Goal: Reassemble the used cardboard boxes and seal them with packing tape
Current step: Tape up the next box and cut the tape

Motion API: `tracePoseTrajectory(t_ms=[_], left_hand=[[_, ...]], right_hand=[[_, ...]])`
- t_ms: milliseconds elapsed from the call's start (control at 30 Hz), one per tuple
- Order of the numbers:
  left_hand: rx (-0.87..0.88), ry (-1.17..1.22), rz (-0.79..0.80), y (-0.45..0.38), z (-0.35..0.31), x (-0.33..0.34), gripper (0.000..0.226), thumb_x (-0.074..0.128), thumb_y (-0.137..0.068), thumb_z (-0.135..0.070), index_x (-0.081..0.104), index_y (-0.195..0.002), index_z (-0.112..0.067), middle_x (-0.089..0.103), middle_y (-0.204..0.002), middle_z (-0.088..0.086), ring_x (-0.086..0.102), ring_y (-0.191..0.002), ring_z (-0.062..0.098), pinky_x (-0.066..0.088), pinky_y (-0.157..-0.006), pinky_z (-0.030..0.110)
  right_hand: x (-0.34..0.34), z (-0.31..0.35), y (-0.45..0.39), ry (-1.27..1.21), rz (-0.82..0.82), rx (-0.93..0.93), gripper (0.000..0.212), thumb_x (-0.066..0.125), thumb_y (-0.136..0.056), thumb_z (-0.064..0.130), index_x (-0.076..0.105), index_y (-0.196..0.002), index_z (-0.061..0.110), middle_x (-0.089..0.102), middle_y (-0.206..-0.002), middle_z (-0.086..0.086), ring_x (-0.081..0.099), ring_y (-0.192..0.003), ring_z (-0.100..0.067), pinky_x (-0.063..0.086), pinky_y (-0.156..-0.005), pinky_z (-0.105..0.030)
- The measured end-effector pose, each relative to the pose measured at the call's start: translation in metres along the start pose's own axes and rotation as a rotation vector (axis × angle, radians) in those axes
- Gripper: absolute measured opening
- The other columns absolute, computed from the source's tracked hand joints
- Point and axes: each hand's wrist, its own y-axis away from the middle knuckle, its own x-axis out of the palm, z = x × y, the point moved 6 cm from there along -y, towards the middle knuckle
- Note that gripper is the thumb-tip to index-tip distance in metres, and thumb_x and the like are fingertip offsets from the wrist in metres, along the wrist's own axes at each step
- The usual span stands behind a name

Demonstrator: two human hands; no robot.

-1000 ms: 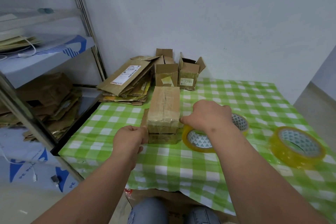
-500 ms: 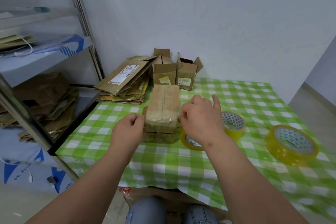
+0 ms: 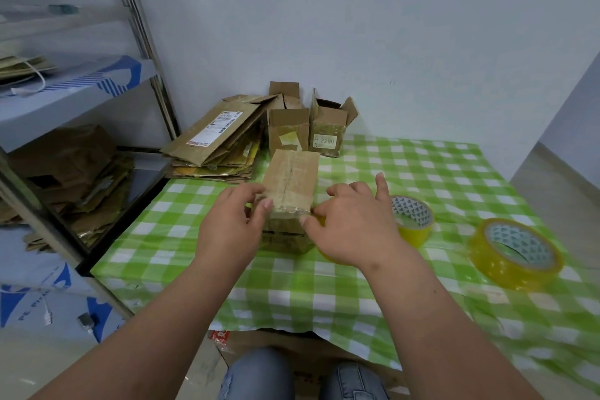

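A small closed cardboard box [image 3: 292, 182], its top seam covered with clear tape, stands in the middle of the green checked table [image 3: 422, 172]. My left hand [image 3: 232, 224] grips its near left corner, thumb pressed on the taped front edge. My right hand [image 3: 354, 224] touches the near right corner with thumb and fingertips, the other fingers spread. A yellow tape roll [image 3: 412, 219] lies just right of that hand, partly hidden by it. A second, larger tape roll [image 3: 516, 252] lies further right.
A stack of flattened cardboard boxes [image 3: 220, 140] lies at the table's back left. Two small open boxes [image 3: 289, 133] [image 3: 328, 132] stand behind the taped box against the wall. A metal shelf rack [image 3: 139, 42] with more cardboard stands on the left. My knees [image 3: 259, 377] are under the table edge.
My right hand has opened from a fist over the tape roll and moved left onto the box corner. My left hand has slid up onto the box's near left edge.
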Motion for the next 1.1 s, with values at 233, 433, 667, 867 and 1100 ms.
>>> tracePoseTrajectory(t_ms=[233, 433, 667, 867, 1100], left_hand=[[0.122, 0.035, 0.025, 0.003, 0.009, -0.002, 0.035, 0.074, -0.087, -0.021, 0.068, -0.121, -0.024, 0.055, -0.108, -0.014, 0.06, -0.089, 0.002, 0.051, -0.074, 0.017], [0.053, 0.062, -0.042, -0.003, 0.011, -0.002, 0.032, 0.076, -0.084, -0.012, 0.073, -0.115, -0.021, 0.05, -0.091, -0.014, 0.054, -0.08, -0.001, 0.039, -0.067, 0.001], [0.053, 0.014, -0.091, 0.007, 0.004, 0.001, 0.037, 0.069, -0.09, -0.014, 0.066, -0.127, -0.021, 0.055, -0.08, -0.009, 0.051, -0.071, 0.0, 0.036, -0.065, 0.002], [0.01, 0.033, 0.005, 0.001, 0.01, -0.003, 0.039, 0.055, -0.094, -0.009, 0.065, -0.128, -0.026, 0.058, -0.083, -0.01, 0.054, -0.073, 0.0, 0.039, -0.06, 0.005], [0.022, 0.103, 0.038, -0.001, 0.018, -0.005, 0.03, 0.063, -0.095, -0.015, 0.069, -0.122, -0.029, 0.062, -0.093, -0.011, 0.057, -0.081, -0.006, 0.039, -0.064, 0.001]], right_hand=[[0.005, 0.001, -0.004, -0.013, -0.068, 0.048, 0.056, 0.026, -0.097, 0.064, 0.071, -0.113, 0.034, 0.056, -0.135, 0.006, 0.036, -0.134, -0.025, -0.007, -0.117, -0.061], [0.006, 0.009, -0.003, 0.025, -0.154, 0.083, 0.048, 0.034, -0.096, 0.064, 0.072, -0.109, 0.036, 0.06, -0.126, 0.013, 0.041, -0.128, -0.02, -0.007, -0.117, -0.06], [0.006, 0.014, -0.001, 0.04, -0.16, 0.036, 0.046, 0.033, -0.1, 0.054, 0.072, -0.112, 0.031, 0.061, -0.125, 0.014, 0.042, -0.127, -0.021, -0.007, -0.117, -0.06], [0.004, 0.009, -0.003, -0.012, -0.011, -0.042, 0.041, 0.037, -0.094, 0.033, 0.066, -0.123, 0.024, 0.052, -0.139, 0.008, 0.034, -0.134, -0.023, 0.003, -0.119, -0.058], [0.006, 0.005, -0.01, -0.017, -0.022, -0.009, 0.034, 0.044, -0.099, 0.048, 0.07, -0.111, 0.031, 0.059, -0.129, 0.013, 0.039, -0.13, -0.021, 0.012, -0.119, -0.055]])
